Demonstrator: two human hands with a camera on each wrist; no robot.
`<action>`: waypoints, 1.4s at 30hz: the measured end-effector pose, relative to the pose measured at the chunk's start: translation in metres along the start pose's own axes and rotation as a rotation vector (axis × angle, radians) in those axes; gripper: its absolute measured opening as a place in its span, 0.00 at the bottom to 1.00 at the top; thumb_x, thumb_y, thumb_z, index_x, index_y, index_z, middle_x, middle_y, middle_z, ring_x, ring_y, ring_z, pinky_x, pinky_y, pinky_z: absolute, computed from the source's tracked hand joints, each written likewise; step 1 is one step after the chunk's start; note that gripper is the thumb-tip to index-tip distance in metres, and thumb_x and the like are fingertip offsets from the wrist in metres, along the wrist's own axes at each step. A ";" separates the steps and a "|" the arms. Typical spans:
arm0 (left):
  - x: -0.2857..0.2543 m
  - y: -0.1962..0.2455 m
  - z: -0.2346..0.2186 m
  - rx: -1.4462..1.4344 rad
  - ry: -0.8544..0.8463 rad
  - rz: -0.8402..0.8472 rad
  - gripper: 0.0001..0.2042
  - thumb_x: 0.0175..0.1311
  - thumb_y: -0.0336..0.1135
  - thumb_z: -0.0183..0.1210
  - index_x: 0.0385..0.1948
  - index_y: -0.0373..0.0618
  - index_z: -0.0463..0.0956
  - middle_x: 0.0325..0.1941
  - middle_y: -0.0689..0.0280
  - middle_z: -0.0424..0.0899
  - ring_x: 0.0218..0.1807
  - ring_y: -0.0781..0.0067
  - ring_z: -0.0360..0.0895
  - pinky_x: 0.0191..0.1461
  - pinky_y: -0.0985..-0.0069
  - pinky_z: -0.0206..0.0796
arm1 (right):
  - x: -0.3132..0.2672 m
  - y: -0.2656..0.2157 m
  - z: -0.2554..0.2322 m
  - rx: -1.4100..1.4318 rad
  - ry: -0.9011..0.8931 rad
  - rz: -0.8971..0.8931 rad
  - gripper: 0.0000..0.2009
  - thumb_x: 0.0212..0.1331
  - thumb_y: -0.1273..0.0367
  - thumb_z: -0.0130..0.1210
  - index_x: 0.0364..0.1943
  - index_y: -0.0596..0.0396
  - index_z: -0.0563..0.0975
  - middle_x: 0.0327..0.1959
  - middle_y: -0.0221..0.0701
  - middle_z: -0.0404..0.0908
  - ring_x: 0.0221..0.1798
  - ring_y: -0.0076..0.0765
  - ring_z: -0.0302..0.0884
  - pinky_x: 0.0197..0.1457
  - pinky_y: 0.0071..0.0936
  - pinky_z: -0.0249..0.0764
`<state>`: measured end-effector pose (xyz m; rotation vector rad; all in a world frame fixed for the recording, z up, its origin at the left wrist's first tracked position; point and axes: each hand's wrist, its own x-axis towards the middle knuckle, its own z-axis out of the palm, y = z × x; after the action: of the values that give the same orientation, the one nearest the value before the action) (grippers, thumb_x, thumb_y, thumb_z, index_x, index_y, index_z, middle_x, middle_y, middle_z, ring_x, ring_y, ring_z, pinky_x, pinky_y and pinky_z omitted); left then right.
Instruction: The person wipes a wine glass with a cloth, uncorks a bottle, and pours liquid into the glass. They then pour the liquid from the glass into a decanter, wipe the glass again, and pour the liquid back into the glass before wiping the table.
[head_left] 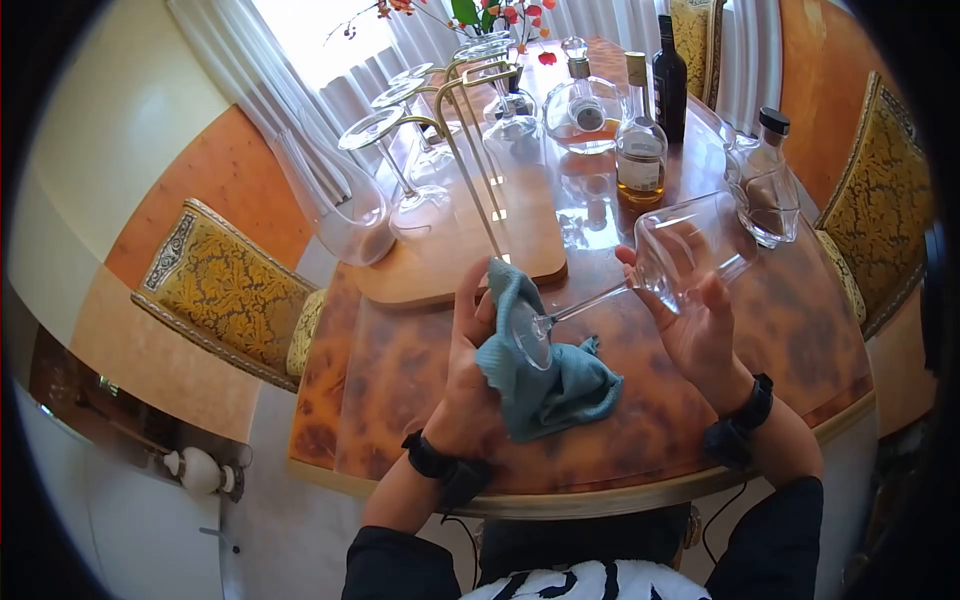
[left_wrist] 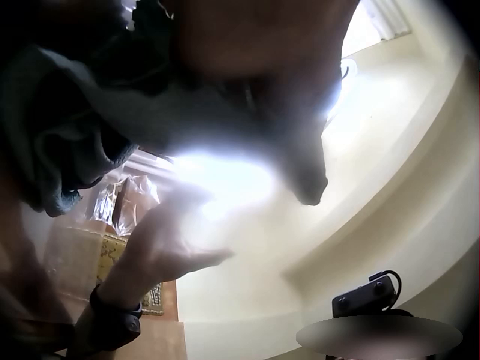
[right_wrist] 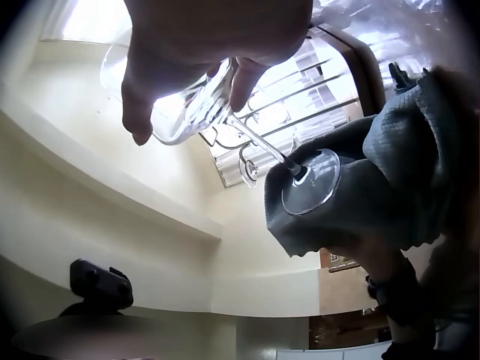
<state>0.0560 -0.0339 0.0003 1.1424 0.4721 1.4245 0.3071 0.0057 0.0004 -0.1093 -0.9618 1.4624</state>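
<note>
A clear stemmed glass (head_left: 690, 245) is held tilted over the table, bowl to the right and foot to the left. The right hand (head_left: 695, 335) supports the bowl near the stem, its fingers curved round it. With a teal cloth (head_left: 515, 385), the left hand (head_left: 465, 370) grips the foot; the cloth's lower part hangs down to the table. In the right wrist view the round foot (right_wrist: 311, 182) lies against the cloth (right_wrist: 352, 202), under the right hand (right_wrist: 217, 37). The left wrist view shows the cloth (left_wrist: 187, 120) close up and dark.
Behind the hands, a wooden board (head_left: 460, 260) carries a brass rack (head_left: 470, 150) with upside-down glasses. A large glass decanter (head_left: 350, 225) stands at its left. Further back are a round decanter (head_left: 585, 115), an amber bottle (head_left: 640, 160), a dark bottle (head_left: 670, 85) and a black-capped decanter (head_left: 768, 190).
</note>
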 end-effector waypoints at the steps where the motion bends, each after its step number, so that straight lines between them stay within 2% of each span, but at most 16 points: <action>1: 0.001 -0.003 0.003 0.003 -0.003 0.001 0.42 0.66 0.38 0.66 0.77 0.55 0.48 0.64 0.58 0.73 0.62 0.62 0.77 0.63 0.61 0.77 | -0.001 0.002 0.001 0.002 -0.001 -0.004 0.41 0.61 0.50 0.65 0.72 0.48 0.57 0.72 0.42 0.62 0.73 0.61 0.64 0.74 0.47 0.69; 3: 0.000 -0.010 0.010 -0.038 0.068 0.006 0.47 0.60 0.39 0.71 0.77 0.57 0.46 0.64 0.58 0.73 0.62 0.62 0.76 0.62 0.61 0.77 | -0.006 0.006 0.003 -0.040 0.004 0.009 0.46 0.56 0.51 0.70 0.73 0.47 0.53 0.73 0.42 0.61 0.75 0.62 0.61 0.75 0.50 0.67; 10: -0.007 -0.011 0.014 0.078 0.058 -0.042 0.43 0.63 0.55 0.66 0.74 0.48 0.52 0.67 0.58 0.71 0.64 0.61 0.75 0.67 0.62 0.72 | -0.005 -0.002 0.013 -0.141 -0.079 -0.038 0.55 0.47 0.49 0.75 0.77 0.39 0.50 0.76 0.40 0.56 0.75 0.64 0.59 0.75 0.48 0.67; 12: -0.015 -0.015 0.013 -0.080 0.123 -0.273 0.36 0.68 0.58 0.56 0.70 0.44 0.60 0.64 0.57 0.74 0.63 0.60 0.76 0.69 0.61 0.69 | -0.008 0.003 0.009 -0.105 -0.098 -0.010 0.58 0.43 0.54 0.79 0.77 0.38 0.50 0.77 0.41 0.55 0.75 0.65 0.59 0.75 0.49 0.67; 16: -0.011 -0.007 0.012 -0.294 0.122 -0.393 0.25 0.71 0.51 0.48 0.62 0.42 0.67 0.59 0.56 0.78 0.61 0.58 0.78 0.70 0.57 0.68 | -0.018 0.017 0.018 -0.020 -0.027 0.121 0.57 0.40 0.61 0.81 0.74 0.41 0.52 0.72 0.34 0.61 0.74 0.60 0.62 0.72 0.53 0.70; 18: -0.007 0.000 0.021 -0.441 0.363 -0.344 0.17 0.70 0.46 0.42 0.40 0.44 0.75 0.41 0.59 0.82 0.48 0.61 0.81 0.61 0.60 0.71 | -0.021 0.028 0.015 0.001 -0.028 0.104 0.55 0.41 0.62 0.81 0.74 0.42 0.52 0.72 0.32 0.62 0.72 0.59 0.65 0.71 0.53 0.71; 19: -0.007 -0.004 0.013 -0.444 0.364 -0.339 0.17 0.70 0.46 0.42 0.40 0.44 0.75 0.41 0.59 0.82 0.48 0.61 0.81 0.61 0.60 0.71 | -0.021 0.028 0.018 -0.003 -0.027 0.136 0.55 0.42 0.62 0.80 0.74 0.42 0.52 0.72 0.33 0.62 0.71 0.59 0.67 0.71 0.53 0.71; 21: -0.006 -0.024 -0.016 -0.698 0.023 -0.209 0.15 0.68 0.42 0.42 0.22 0.47 0.70 0.23 0.64 0.76 0.33 0.67 0.77 0.46 0.66 0.74 | -0.022 0.028 0.023 -0.010 -0.034 0.176 0.54 0.43 0.61 0.79 0.74 0.42 0.52 0.71 0.34 0.62 0.70 0.58 0.68 0.71 0.53 0.71; 24: -0.005 -0.035 -0.037 -0.765 -0.077 -0.268 0.20 0.69 0.43 0.41 0.14 0.50 0.63 0.16 0.67 0.68 0.27 0.71 0.71 0.39 0.73 0.69 | -0.025 0.029 0.025 0.040 -0.047 0.274 0.51 0.47 0.58 0.77 0.73 0.43 0.53 0.72 0.35 0.62 0.67 0.57 0.71 0.71 0.52 0.71; 28: 0.000 -0.027 -0.030 -0.780 -0.138 -0.238 0.18 0.71 0.44 0.42 0.18 0.49 0.65 0.19 0.68 0.68 0.29 0.74 0.72 0.39 0.75 0.69 | -0.021 0.030 0.020 0.061 0.029 0.284 0.46 0.53 0.54 0.73 0.72 0.44 0.55 0.72 0.36 0.61 0.67 0.56 0.72 0.70 0.50 0.73; 30: -0.003 -0.002 0.005 -0.343 0.350 -0.225 0.09 0.70 0.37 0.50 0.29 0.46 0.70 0.26 0.71 0.72 0.33 0.79 0.73 0.42 0.77 0.70 | -0.017 0.026 0.019 0.090 0.115 0.317 0.45 0.54 0.54 0.72 0.72 0.45 0.55 0.73 0.37 0.61 0.67 0.55 0.72 0.70 0.49 0.73; 31: -0.003 0.001 0.010 -0.344 0.349 -0.238 0.09 0.70 0.37 0.50 0.29 0.46 0.70 0.26 0.71 0.72 0.33 0.79 0.73 0.42 0.77 0.70 | -0.014 0.023 0.017 0.037 0.110 0.266 0.46 0.54 0.53 0.72 0.72 0.45 0.55 0.73 0.37 0.61 0.67 0.56 0.72 0.70 0.50 0.72; 32: -0.001 0.002 0.013 -0.054 0.274 -0.177 0.03 0.69 0.32 0.52 0.38 0.45 0.70 0.33 0.71 0.73 0.37 0.80 0.74 0.45 0.78 0.70 | -0.011 0.020 0.015 -0.018 0.105 0.218 0.46 0.54 0.53 0.71 0.72 0.45 0.55 0.73 0.38 0.61 0.67 0.56 0.72 0.71 0.50 0.72; 33: -0.001 0.001 0.015 0.232 0.190 -0.111 0.09 0.67 0.27 0.55 0.47 0.45 0.70 0.39 0.71 0.75 0.41 0.82 0.74 0.47 0.79 0.70 | -0.008 0.017 0.007 -0.043 0.083 0.191 0.46 0.54 0.53 0.72 0.72 0.46 0.55 0.73 0.40 0.61 0.67 0.56 0.72 0.71 0.50 0.72; 38: -0.005 -0.006 0.019 0.353 0.038 -0.069 0.21 0.67 0.20 0.50 0.62 0.47 0.61 0.51 0.67 0.74 0.50 0.80 0.74 0.54 0.80 0.69 | -0.009 -0.005 0.012 -0.122 0.028 0.103 0.49 0.51 0.54 0.73 0.73 0.47 0.54 0.73 0.40 0.60 0.67 0.57 0.72 0.70 0.49 0.72; 42: -0.001 -0.005 0.014 0.189 0.085 -0.229 0.27 0.64 0.21 0.50 0.67 0.44 0.60 0.57 0.66 0.74 0.57 0.74 0.74 0.64 0.76 0.67 | -0.008 -0.011 0.022 -0.275 -0.055 -0.028 0.53 0.45 0.55 0.78 0.74 0.47 0.53 0.73 0.38 0.61 0.65 0.54 0.73 0.65 0.48 0.77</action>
<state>0.0699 -0.0388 0.0019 1.1395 0.7866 1.2516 0.3042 -0.0138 0.0175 -0.2558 -1.2016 1.3072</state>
